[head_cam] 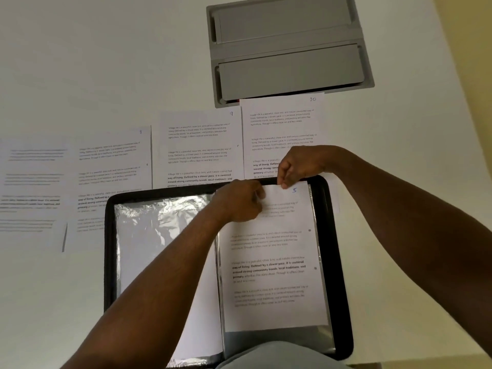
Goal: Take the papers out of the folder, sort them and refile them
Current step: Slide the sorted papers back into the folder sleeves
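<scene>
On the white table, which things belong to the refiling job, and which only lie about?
Job:
- open black folder with clear sleeves
- white printed sheet numbered 5
- sheets numbered 8, 9, 10
- left hand, right hand, both pinching sheet 5

Lying about:
- grey rectangular panel

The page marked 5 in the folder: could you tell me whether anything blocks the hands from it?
Nothing visible does: the left hand and right hand already pinch the top edge of the page marked 5.
</scene>
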A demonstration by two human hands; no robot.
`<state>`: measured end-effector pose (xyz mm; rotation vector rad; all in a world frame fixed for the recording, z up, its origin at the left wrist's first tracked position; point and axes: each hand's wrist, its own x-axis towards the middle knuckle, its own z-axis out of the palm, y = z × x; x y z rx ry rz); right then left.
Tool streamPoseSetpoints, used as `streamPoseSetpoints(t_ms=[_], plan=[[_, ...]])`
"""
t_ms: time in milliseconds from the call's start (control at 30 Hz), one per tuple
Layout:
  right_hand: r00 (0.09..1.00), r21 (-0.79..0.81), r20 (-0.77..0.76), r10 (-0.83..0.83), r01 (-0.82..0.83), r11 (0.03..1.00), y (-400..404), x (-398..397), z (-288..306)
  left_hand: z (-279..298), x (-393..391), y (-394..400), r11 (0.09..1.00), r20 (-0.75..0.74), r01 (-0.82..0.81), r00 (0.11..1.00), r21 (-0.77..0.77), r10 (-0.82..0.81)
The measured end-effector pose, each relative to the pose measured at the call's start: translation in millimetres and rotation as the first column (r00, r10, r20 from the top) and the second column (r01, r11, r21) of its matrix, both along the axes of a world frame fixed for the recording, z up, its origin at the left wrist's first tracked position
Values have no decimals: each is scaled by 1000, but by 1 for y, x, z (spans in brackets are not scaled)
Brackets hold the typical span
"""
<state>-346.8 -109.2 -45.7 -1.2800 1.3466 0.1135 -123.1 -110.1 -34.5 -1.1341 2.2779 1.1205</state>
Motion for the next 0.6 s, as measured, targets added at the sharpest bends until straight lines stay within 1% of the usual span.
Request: streamPoseSetpoints(t_ms=[133,267,333,367,433,500,567,600], plan=[[992,35,-37,120,-118,992,-1,10,4,-4,8,-3,999,-40,-36,999,8,37],[939,73,-108,327,-320,945,0,20,6,-5,8,-2,992,-119,-123,985,27,126],[925,89,-119,362,-353,931,2,20,9,-6,9,-1,986,-145,-161,976,31,164],[931,86,-115,348,-339,937,3,19,12,-6,10,0,983,-157,-181,970,34,184],[966,64,-88,242,-237,969,9,16,18,-4,10,3,972,-182,-229,955,42,233],[996,56,-50,68,-65,996,19,11,22,-3,11,6,962,-208,-272,939,34,273],[988,65,-12,-156,156,986,33,8,24,-3,11,9,952,-232,-306,925,19,302],[958,67,17,-285,283,957,42,7,24,-3,11,12,946,-247,-325,916,6,316]])
